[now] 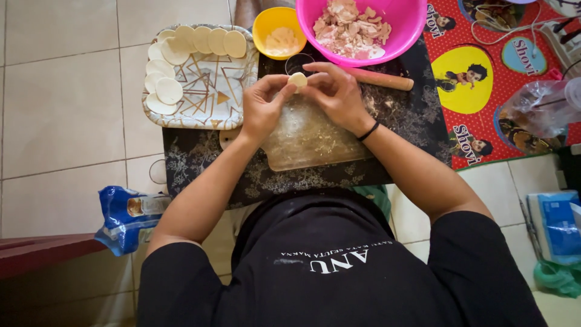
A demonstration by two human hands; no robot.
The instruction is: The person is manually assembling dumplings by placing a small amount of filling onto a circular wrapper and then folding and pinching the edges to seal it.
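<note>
Two bowls, dough discs on tray, filling

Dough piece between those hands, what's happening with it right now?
A person's left hand and right hand pinch a small dough round above a floured cutting board. Flat dough circles line a patterned tray. A pink bowl holds pale chopped filling; a rolling pin lies behind.

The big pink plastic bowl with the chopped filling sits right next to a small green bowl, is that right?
Not quite. The big pink plastic bowl of chopped filling sits next to a small yellow bowl, not a green one. The head view shows it.
</note>
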